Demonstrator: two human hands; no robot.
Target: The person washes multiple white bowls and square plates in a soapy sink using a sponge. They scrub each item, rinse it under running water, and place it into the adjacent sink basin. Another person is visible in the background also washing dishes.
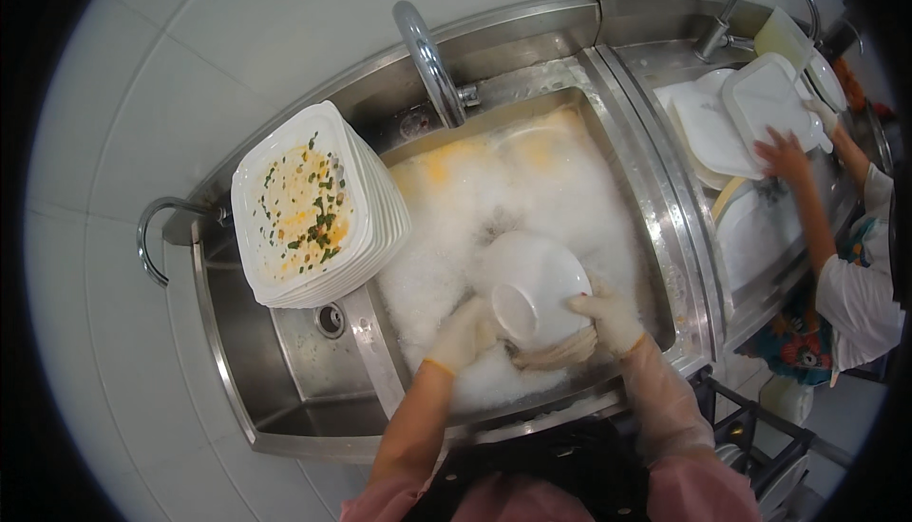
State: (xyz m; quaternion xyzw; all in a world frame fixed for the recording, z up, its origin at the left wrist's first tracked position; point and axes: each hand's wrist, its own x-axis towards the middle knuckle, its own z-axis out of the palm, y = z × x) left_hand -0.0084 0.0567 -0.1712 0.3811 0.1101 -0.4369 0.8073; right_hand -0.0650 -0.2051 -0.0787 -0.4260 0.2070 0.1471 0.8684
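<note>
A white bowl [538, 287], turned with its foot ring towards me, is held over the foam-filled steel sink [659, 308]. My gloved right hand [609, 315] grips the bowl's right edge. At its lower left side is my gloved left hand [463, 333], partly hidden by suds; whether its fingers grip the bowl cannot be told. A tan cloth [556, 352] lies against the bowl's lower edge, between the hands. White suds [434, 258] surround both hands, yellowish towards the back.
A tall stack of square white plates [296, 208], its top one soiled with food bits, stands left beside an empty basin [306, 351]. A curved faucet [431, 66] rises behind the foam. At right, a co-worker's hands [784, 155] handle white dishes [766, 105] in another sink.
</note>
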